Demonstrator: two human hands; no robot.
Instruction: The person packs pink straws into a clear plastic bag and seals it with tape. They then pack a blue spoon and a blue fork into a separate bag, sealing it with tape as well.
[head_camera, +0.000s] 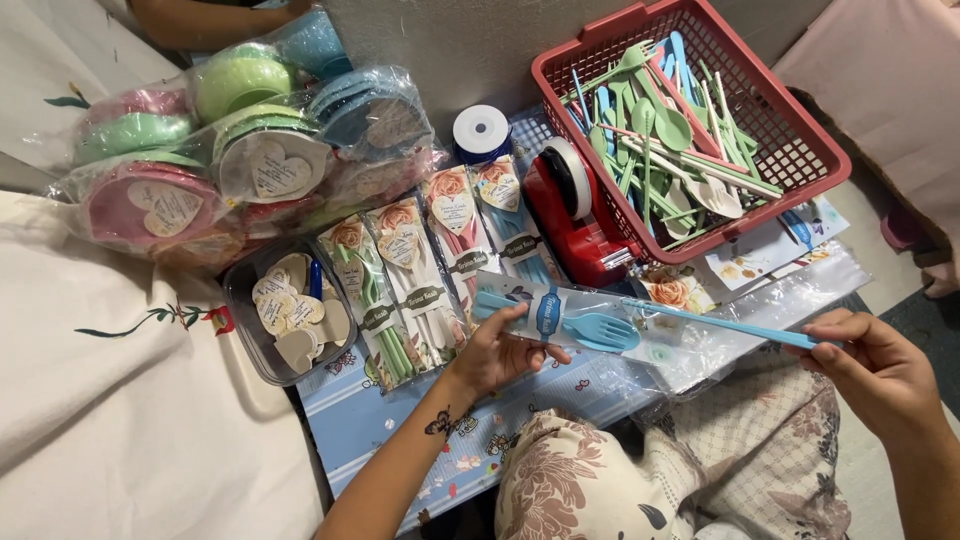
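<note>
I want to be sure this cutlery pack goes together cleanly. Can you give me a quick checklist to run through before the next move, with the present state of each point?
1. Left hand steadies the clear sleeve: ok.
2. Blue fork lies inside the sleeve: ok.
3. Right hand grips the blue chopsticks at their far end: ok.
4. Chopstick tips point into the sleeve's open end: ok.
5. Both chopsticks aligned together: cannot tell.
6. Red basket of loose cutlery sits close by: ok.

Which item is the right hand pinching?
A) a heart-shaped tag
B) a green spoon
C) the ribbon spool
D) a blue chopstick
D: the right hand pinches the end of a blue chopstick whose other end runs into the clear cutlery packet that the left hand steadies.
</note>
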